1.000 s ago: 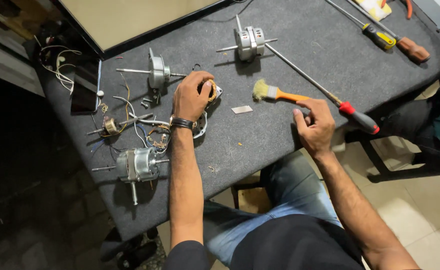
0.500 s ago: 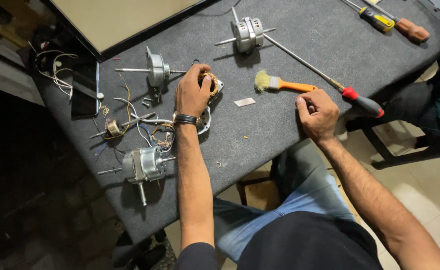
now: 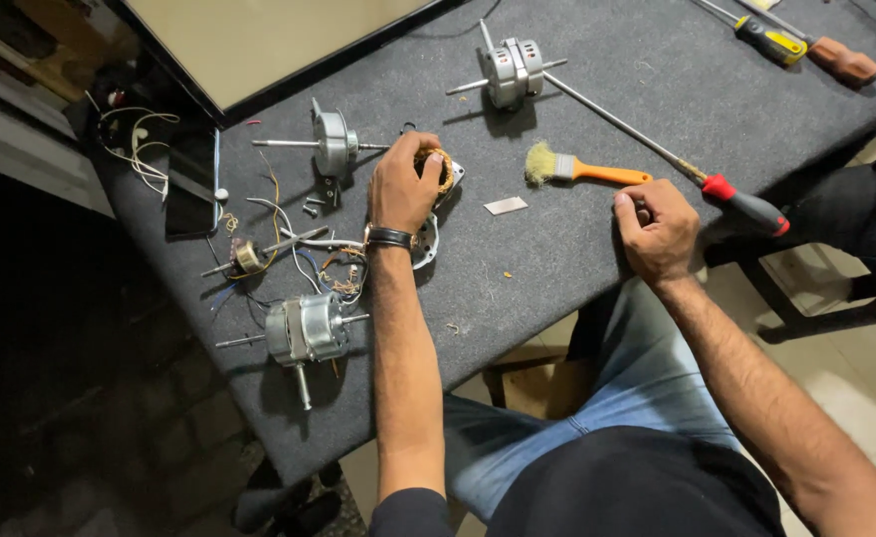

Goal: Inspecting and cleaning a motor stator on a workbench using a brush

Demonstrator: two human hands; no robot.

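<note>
A person seated at a grey felt-covered surface (image 3: 577, 249) rests the left hand (image 3: 403, 184) on a copper-wound motor stator (image 3: 440, 169), fingers curled down over its top and gripping it, a dark watch on the wrist. The stator sits near the middle of the surface, beside a pale metal end cover (image 3: 426, 242) lying just below the hand. The right hand (image 3: 657, 229) lies near the front edge, curled into a loose fist; whether it holds anything cannot be told. Just beyond it are an orange-handled brush (image 3: 582, 167) and a long screwdriver with a red-and-black handle (image 3: 746, 204), neither touched. A small pale strip (image 3: 506, 206) lies between the hands. Three small electric motors with protruding shafts are spread about: one at the top (image 3: 513, 70), one left of the stator (image 3: 331, 142), one near the front left (image 3: 304, 330) amid loose coloured wires (image 3: 289, 234). A dark phone (image 3: 191, 184) lies at the left edge, and two more screwdrivers (image 3: 806, 50) at the far right corner.
</note>
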